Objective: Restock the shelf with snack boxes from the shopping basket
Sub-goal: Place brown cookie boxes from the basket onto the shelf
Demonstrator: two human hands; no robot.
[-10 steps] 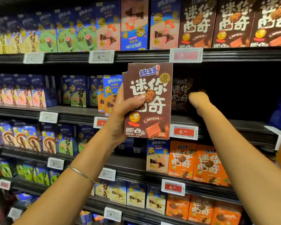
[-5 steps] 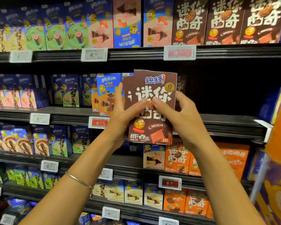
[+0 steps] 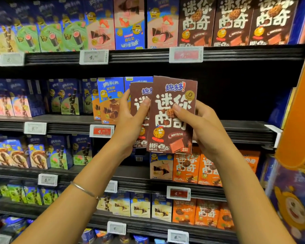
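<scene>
Snack boxes, two, brown: front box (image 3: pixel 173 117) overlaps rear box (image 3: pixel 139 103). Both are upright, long axis vertical, printed faces toward camera, held just in front of the middle shelf (image 3: pixel 245 131). Left hand (image 3: pixel 128 124) pinches rear box, thumb on face, fingers behind. Right hand (image 3: pixel 201 124) pinches front box near its right edge, thumb on the print. Dark bay (image 3: pixel 236 95) of that shelf lies behind and to the right of the boxes; right hand is nearer it. Judgement: front box goes back and right, kept upright. Shelf deck dark, flat. Blue boxes (image 3: pixel 109 99) bound the bay's left side. Headroom looks ample.
</scene>
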